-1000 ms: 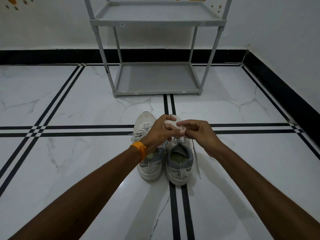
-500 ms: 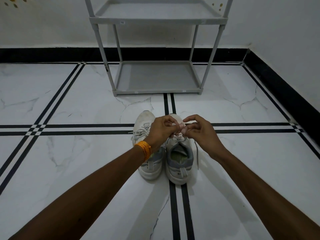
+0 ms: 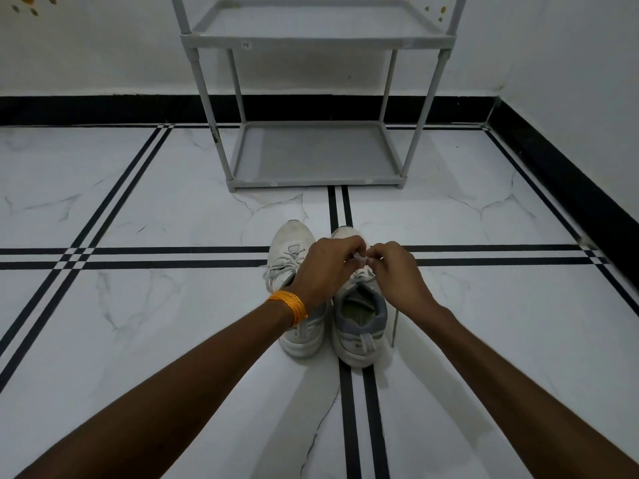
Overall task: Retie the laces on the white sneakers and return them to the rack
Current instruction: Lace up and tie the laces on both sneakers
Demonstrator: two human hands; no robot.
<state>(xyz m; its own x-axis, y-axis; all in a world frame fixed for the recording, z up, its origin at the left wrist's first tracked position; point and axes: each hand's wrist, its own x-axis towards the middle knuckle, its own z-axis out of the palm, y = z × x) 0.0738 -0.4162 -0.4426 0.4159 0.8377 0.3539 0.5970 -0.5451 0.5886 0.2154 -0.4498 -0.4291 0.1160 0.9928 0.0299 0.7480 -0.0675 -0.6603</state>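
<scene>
Two white sneakers stand side by side on the floor, toes pointing away from me. The left sneaker (image 3: 289,250) shows its laces crossed and tied. Over the tongue of the right sneaker (image 3: 359,316) my left hand (image 3: 325,271) and my right hand (image 3: 397,274) meet, fingertips pinching the white lace (image 3: 361,261) between them. One lace end hangs down the shoe's right side. An orange thread band circles my left wrist. The grey shoe rack (image 3: 314,183) stands a little beyond the shoes against the wall.
White marble floor with black double stripes runs all around. A black skirting lines the back wall and the right wall (image 3: 570,188). The rack's lower shelf and the shelf above it hold nothing.
My hands have drawn closer together over the right sneaker, and the fingertips now meet on the lace. The shoes have not moved.
</scene>
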